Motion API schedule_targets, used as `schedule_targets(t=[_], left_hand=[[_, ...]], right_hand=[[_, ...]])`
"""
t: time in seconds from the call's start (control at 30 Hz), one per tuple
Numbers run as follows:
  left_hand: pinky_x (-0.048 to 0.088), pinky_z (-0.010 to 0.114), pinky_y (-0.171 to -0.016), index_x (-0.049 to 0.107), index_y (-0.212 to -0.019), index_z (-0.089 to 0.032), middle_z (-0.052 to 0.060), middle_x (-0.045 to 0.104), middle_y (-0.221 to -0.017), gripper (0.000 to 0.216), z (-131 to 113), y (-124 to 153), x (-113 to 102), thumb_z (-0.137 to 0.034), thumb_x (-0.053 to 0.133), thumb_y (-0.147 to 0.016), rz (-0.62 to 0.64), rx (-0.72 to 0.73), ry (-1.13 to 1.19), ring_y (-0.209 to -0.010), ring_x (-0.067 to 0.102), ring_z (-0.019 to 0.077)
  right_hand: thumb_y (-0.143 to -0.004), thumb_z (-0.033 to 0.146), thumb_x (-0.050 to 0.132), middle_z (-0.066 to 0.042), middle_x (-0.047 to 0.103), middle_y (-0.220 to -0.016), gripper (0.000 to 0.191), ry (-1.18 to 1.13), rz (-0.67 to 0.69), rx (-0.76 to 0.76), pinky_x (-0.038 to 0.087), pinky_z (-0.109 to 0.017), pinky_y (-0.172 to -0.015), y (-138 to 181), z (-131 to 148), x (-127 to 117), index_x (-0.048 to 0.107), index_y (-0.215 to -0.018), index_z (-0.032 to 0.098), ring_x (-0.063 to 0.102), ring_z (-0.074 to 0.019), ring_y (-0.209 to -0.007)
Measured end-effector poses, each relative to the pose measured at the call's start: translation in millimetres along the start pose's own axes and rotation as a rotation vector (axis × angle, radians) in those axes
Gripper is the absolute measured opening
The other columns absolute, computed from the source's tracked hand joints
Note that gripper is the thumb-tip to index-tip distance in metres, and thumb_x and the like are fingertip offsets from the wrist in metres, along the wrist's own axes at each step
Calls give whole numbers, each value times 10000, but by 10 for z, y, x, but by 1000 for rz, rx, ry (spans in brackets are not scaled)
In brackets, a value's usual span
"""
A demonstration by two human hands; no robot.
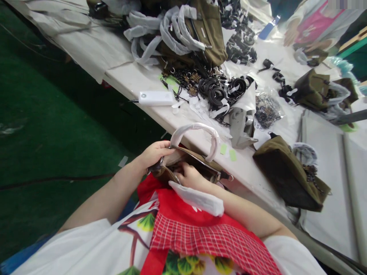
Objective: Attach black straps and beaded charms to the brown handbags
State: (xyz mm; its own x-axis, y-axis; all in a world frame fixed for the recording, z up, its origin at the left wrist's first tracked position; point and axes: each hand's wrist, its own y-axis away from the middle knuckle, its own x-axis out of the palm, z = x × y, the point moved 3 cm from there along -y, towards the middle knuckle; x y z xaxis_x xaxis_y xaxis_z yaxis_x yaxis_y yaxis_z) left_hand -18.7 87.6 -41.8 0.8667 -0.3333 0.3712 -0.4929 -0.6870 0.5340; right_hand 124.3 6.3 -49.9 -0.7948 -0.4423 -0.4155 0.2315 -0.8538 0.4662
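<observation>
A brown handbag sits at my lap against the table edge, its zippered mouth spread apart. One wrapped white handle stands up on the far side, and the other wrapped handle lies over my red apron. My left hand grips the bag's rim at the left end of the zipper, thumb on top. Inside the mouth is my right hand, its fingers curled together near the lining. The fingertips are partly hidden, so what they pinch cannot be made out.
Coiled black straps, chains and a white box-shaped device lie along the table. Brown bags with wrapped handles are heaped at the back. Another brown bag lies to the right, near a grey metal tool. A co-worker's hands show across the table.
</observation>
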Motion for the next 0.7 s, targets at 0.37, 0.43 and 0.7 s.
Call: schedule_targets(t=[0.37, 0.43, 0.7], left_hand=[[502, 277, -678, 685, -949, -143, 50, 721, -856, 501, -15, -35, 140, -434, 864, -583, 70, 2, -148, -763, 663, 189], [490, 270, -653, 678, -917, -142, 48, 714, -832, 481, -20, -46, 153, -431, 858, -576, 49, 3, -152, -737, 652, 182], [470, 263, -629, 664, -852, -136, 27, 684, -762, 401, -30, -44, 271, -389, 809, -577, 24, 3, -152, -670, 623, 159]], right_hand=[[-921, 204, 544, -67, 714, -772, 188, -21, -68, -58, 499, -299, -614, -96, 37, -71, 703, -837, 148, 629, -185, -642], [-881, 208, 600, -72, 729, -846, 134, 57, -130, -98, 490, -305, -690, -106, 22, -98, 718, -860, 148, 638, -194, -727], [-878, 208, 543, -19, 678, -681, 199, 146, -181, -81, 394, -244, -535, -70, -65, -142, 700, -768, 157, 556, -133, -570]])
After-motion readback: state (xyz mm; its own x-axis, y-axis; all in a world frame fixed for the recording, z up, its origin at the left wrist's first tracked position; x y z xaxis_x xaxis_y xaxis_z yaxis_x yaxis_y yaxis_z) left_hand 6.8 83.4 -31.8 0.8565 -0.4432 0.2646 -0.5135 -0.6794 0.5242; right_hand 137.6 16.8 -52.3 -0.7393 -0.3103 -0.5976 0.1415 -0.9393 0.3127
